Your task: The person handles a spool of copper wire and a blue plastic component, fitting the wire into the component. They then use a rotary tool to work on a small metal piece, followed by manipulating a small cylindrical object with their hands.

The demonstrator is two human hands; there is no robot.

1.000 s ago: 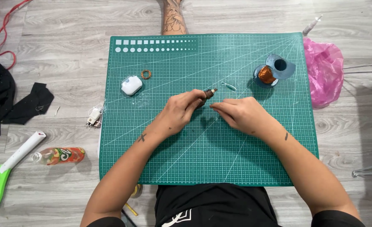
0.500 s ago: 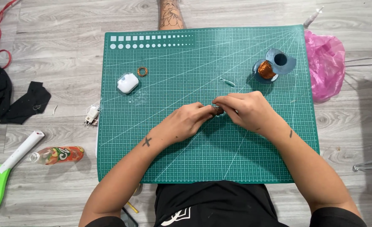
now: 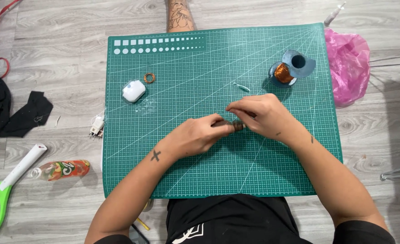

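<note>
My left hand (image 3: 195, 135) and right hand (image 3: 263, 115) both pinch a small brown coil (image 3: 236, 125) mid-frame over the green mat (image 3: 186, 176), fingers closed on it. Its wire could slip or unwind if my grip loosens.

Lower left of the frame, a small plastic bottle (image 3: 57, 170) lies on its side on the grey floor, just off the green mat's left edge, wearing a bright wrapper in orange, red and green with white lettering. Upper right, a crumpled pink plastic bag (image 3: 348, 68) sits against the mat's right edge. On the mat's upper left, a small white rounded case (image 3: 133, 91) rests flat, with no label showing. No signs or screens anywhere in view.
</note>
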